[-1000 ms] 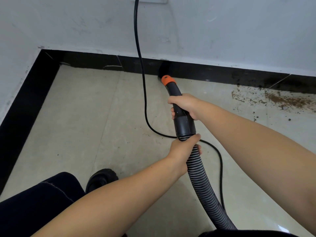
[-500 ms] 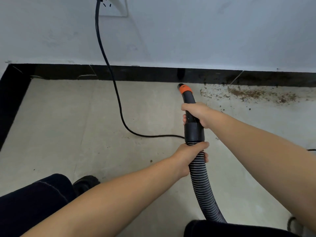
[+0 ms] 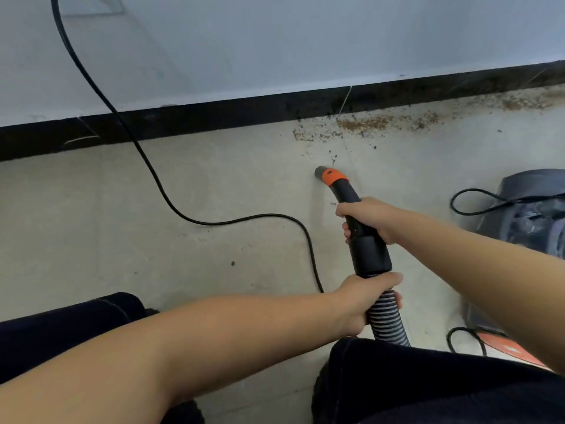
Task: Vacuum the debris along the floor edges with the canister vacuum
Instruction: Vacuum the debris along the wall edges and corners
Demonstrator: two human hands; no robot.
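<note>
We see two bare hands working a vacuum hose from above. The right hand (image 3: 368, 217) wraps around the black curved handle (image 3: 356, 223), fingers curled under it. The left hand (image 3: 365, 296) grips the ribbed grey hose (image 3: 386, 324) just below the handle's thick black collar. The two hands sit one ahead of the other along the tube, close but not touching.

The handle ends in an orange band and a grey nozzle tip (image 3: 321, 172), which points down at the pale floor (image 3: 91, 224). The tip sits just short of a few dark specks, near the main debris (image 3: 373, 123), a brown crumbly band lying along the black baseboard (image 3: 198, 117) and stretching off to the right.

A black power cord (image 3: 159, 185) drops down the white wall (image 3: 305, 41), loops across the floor and passes behind the left wrist. At the right edge we see the grey vacuum body (image 3: 526, 215), partly hidden by the right forearm, with more cord over it. Dark trouser legs (image 3: 61, 325) fill the bottom of the view.
</note>
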